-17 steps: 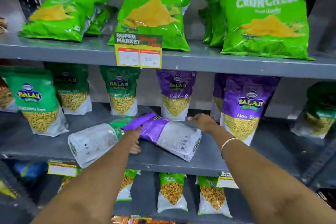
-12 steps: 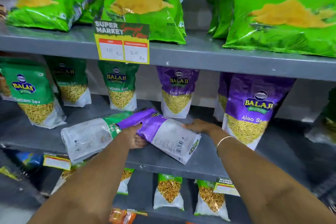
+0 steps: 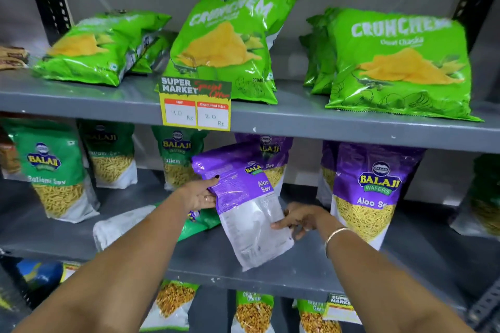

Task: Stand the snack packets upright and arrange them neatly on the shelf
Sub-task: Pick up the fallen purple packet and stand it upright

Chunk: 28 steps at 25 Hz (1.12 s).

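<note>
Purple Aloo Sev packet [image 3: 244,197] tilted above middle shelf [image 3: 297,273], back facing out. Left hand [image 3: 198,194] fingers grip its left edge, right hand [image 3: 300,217] fingers pinch its lower right.

Fallen green packet [image 3: 127,227] perhaps blocking shelf front [image 3: 270,276]

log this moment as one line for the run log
stage: standing packet up | left hand: holds purple aloo sev packet | right hand: grips its lower edge | packet: tilted, back facing | green packet: lying flat
</note>
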### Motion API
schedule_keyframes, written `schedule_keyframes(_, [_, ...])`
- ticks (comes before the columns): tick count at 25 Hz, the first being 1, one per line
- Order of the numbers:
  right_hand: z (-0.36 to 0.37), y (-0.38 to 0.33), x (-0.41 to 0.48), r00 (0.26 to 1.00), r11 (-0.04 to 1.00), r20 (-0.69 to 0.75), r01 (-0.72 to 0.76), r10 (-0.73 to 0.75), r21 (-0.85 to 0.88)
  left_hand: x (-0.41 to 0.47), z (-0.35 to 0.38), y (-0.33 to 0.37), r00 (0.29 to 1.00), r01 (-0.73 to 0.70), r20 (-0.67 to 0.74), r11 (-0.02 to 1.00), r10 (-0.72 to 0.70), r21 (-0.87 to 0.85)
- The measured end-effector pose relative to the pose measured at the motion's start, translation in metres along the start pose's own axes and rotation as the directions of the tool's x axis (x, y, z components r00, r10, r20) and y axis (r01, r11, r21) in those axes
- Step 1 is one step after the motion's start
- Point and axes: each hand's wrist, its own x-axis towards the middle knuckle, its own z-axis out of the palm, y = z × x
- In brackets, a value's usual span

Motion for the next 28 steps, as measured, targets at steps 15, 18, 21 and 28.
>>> schedule_keyframes(15, [0.039,0.012,0.014,0.84,0.967,-0.543,0.158,-0.025,0.201,0.018,0.023,-0.001,0.95,-0.222,0.288,0.904,0.118,0.365])
schedule_keyframes(18, [0.041,0.011,0.013,0.901,0.921,-0.423,0.083,0.094,0.381,0.029,0.011,-0.016,0.965,-0.179,0.26,0.832,0.044,0.525])
schedule_keyframes(21, [0.041,0.006,0.012,0.953,0.905,-0.282,0.018,0.113,0.424,0.034,0.006,-0.02,0.946,-0.174,0.323,0.779,-0.038,0.603])
schedule_keyframes(28, [0.034,-0.002,-0.001,0.992,0.965,0.054,0.102,-0.118,0.242,0.043,0.02,-0.032,0.957,-0.277,0.226,0.795,0.181,0.54])
